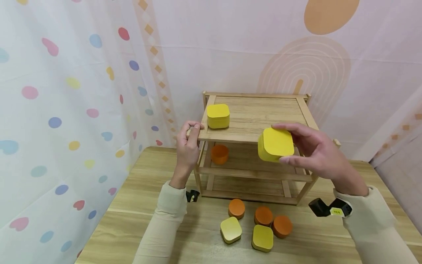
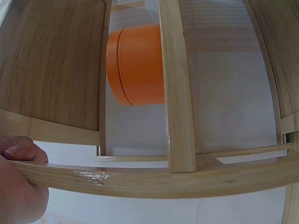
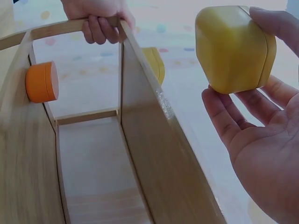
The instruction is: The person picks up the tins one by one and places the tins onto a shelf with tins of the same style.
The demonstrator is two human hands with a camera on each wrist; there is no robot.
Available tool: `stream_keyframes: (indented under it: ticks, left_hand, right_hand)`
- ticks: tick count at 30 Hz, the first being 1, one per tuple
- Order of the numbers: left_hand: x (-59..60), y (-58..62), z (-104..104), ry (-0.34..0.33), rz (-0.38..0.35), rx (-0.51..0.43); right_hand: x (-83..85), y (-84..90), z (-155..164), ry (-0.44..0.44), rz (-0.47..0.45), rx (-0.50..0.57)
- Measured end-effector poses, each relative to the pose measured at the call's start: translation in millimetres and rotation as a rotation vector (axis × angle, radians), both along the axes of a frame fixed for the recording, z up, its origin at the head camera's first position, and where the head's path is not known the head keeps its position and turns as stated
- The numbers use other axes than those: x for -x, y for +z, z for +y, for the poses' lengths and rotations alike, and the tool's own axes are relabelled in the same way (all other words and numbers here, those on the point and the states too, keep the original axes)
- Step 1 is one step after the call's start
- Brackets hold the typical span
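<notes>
Around you, a wood-grain tabletop (image 1: 122, 220) bears the wooden rack (image 1: 260, 112), with a white cloth (image 1: 69, 106) of coloured dots and hearts hanging on the left and a pale backdrop (image 1: 306, 66) patterned with arches at the far side. Your right hand (image 1: 311, 150) grips a yellow box (image 1: 277, 143) between thumb and fingers, in the air by the near edge of the rack's top shelf. Your left hand (image 1: 188, 146) is closed round the rack's frame at its near left corner. A second yellow box (image 1: 218, 116) stands at the left of that top shelf, and an orange tub (image 1: 219, 154) sits on the left of the shelf below. The held box hides part of the top shelf's near edge, and in the left wrist view a bar covers one end of the tub while your left hand is cut off at the border. Only the head view shows the three round orange pieces (image 1: 236, 208) and two square yellow pieces (image 1: 262, 238) lying on the table at the rack's near side; their undersides are out of sight. The right wrist view adds your left fingers curled over the frame and the seam round the held box.
</notes>
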State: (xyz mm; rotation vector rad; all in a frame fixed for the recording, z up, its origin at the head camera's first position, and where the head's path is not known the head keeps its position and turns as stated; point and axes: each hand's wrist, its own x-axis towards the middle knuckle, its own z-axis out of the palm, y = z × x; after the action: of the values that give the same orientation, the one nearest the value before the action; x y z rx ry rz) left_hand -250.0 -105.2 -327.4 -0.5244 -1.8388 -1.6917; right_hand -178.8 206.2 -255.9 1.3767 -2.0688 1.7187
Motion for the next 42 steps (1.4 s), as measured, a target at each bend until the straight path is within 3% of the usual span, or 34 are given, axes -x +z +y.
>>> stream_keyframes:
  ticks: [14,22,32,42]
  left_hand:
    - [-1.1,-0.6,-1,-0.006,0.013,-0.015]
    - [-4.2,0.0,-5,0.014,0.003,-0.008]
    - [-4.3,-0.4,2,-0.019,-0.003,-0.019]
    - [-3.5,-0.1,5,-0.021,0.007,-0.027]
  right_hand:
    - [33.1,20.8,-21,-0.171,-0.181,-0.095]
    - [53.3,24.0,-42,-0.216,-0.165,-0.111]
    - [60.5,26.7,-48,-0.323,-0.306,-0.184]
    - [63.8,25.3,-50,-0.369,-0.361,-0.228]
